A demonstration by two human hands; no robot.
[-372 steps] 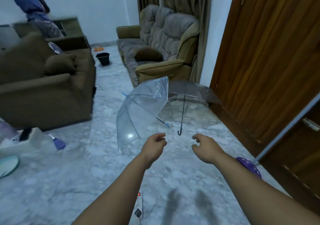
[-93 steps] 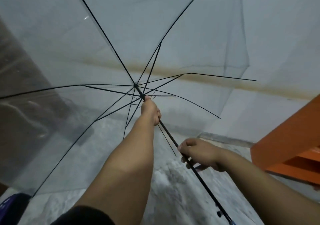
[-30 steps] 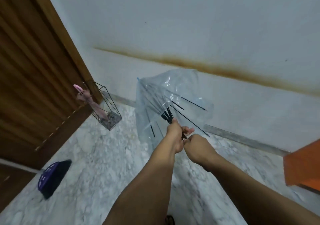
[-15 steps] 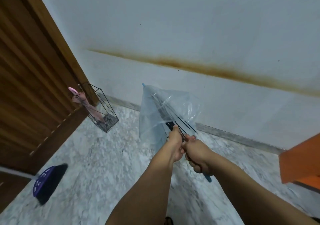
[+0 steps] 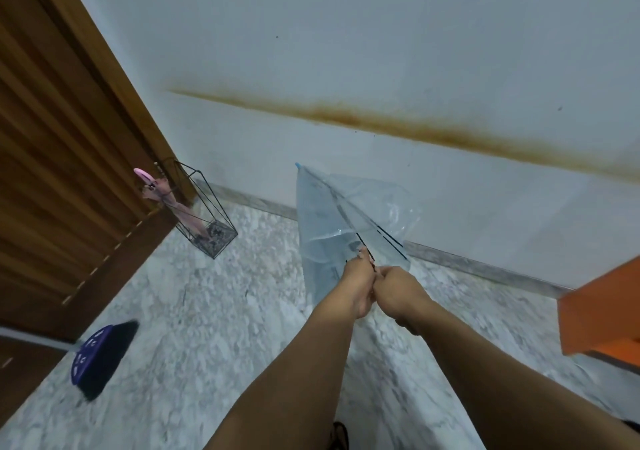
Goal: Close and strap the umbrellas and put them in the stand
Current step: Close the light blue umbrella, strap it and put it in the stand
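Note:
A clear umbrella (image 5: 332, 221) with black ribs and a blue tip is folded down in front of me, its tip pointing up and to the left, its loose plastic bunched to the right. My left hand (image 5: 356, 281) grips it at the base of the ribs. My right hand (image 5: 396, 292) is closed on the shaft just behind, touching the left hand. A black wire umbrella stand (image 5: 207, 214) sits on the floor by the wall corner, with a folded pink umbrella (image 5: 173, 203) leaning inside it.
A wooden door (image 5: 62, 158) fills the left side. A purple broom head (image 5: 98, 356) lies on the marble floor at the lower left. An orange piece of furniture (image 5: 602, 311) juts in from the right. A white wall with a brown stain runs behind.
The canopy has collapsed further, from half spread a second ago to a narrow cone. Both hands have stayed together on the shaft.

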